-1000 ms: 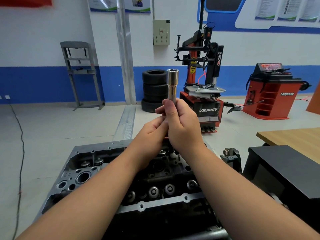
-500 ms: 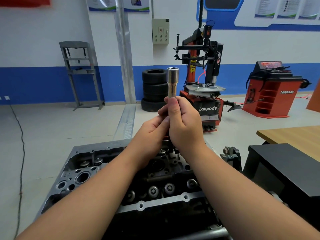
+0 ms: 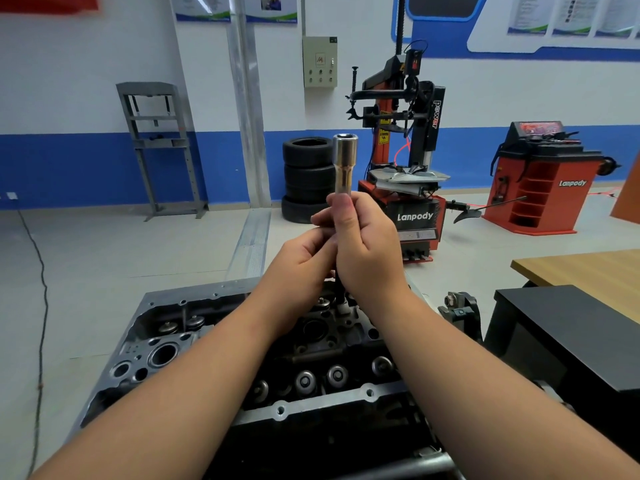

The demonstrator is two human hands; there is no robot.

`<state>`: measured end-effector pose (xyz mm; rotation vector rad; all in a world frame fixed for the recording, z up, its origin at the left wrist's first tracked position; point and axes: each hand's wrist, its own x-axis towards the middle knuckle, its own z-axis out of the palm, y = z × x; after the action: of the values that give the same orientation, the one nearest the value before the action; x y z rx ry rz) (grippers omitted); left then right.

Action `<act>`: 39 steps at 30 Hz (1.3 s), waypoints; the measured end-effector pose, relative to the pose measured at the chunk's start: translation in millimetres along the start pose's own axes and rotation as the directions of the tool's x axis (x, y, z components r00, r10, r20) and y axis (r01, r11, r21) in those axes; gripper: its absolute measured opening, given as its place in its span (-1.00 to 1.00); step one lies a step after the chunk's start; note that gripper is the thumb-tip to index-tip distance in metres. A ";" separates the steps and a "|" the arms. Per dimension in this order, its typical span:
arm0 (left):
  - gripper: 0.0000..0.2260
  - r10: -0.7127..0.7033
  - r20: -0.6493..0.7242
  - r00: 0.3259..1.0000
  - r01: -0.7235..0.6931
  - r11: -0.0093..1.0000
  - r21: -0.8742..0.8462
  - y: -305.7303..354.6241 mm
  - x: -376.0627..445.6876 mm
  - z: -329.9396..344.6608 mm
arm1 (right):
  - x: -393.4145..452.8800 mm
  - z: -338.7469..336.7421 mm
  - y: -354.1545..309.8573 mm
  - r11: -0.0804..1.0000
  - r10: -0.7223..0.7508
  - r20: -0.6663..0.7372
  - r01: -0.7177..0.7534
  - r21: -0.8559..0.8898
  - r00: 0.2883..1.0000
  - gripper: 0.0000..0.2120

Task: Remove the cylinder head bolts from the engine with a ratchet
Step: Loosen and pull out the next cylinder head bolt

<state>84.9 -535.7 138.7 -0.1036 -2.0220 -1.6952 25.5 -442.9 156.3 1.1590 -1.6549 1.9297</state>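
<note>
Holding a socket upright above the engine.
Right hand point(image 3: 369, 251) grips the chrome socket point(image 3: 343, 164); left hand point(image 3: 301, 263) curls round the hidden tool beneath, over the cylinder head point(image 3: 166, 355).

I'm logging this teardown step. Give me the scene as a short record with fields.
tool: long chrome socket, upright, open end up
right hand: grips the socket's lower part
left hand: curled at the tool's base; what it holds is hidden
engine: below the hands, valve springs exposed
socket on a bolt: no, held above the engine
background: tyre changer, stacked tyres
</note>
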 end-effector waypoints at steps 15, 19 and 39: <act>-0.78 0.001 -0.016 1.000 -0.001 1.000 -0.029 -0.1 0.3 -1.3 | -1.0 -0.6 1.4 0.998 -0.011 0.024 0.013 -0.060 1.000 -0.75; -0.86 0.038 -0.048 0.998 -0.038 0.999 -0.001 1.2 2.3 -2.3 | -2.5 -1.5 -0.2 0.989 -0.079 -0.003 0.078 -0.124 0.997 -0.83; -0.84 0.001 -0.049 0.999 -0.003 0.999 -0.037 -2.1 1.9 -3.8 | -0.8 -2.0 2.6 0.997 -0.033 0.022 0.035 -0.071 0.999 -0.74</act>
<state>83.7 -540.2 138.0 -0.0763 -1.9546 -1.7182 23.4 -441.5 154.0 1.1755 -1.6890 1.8288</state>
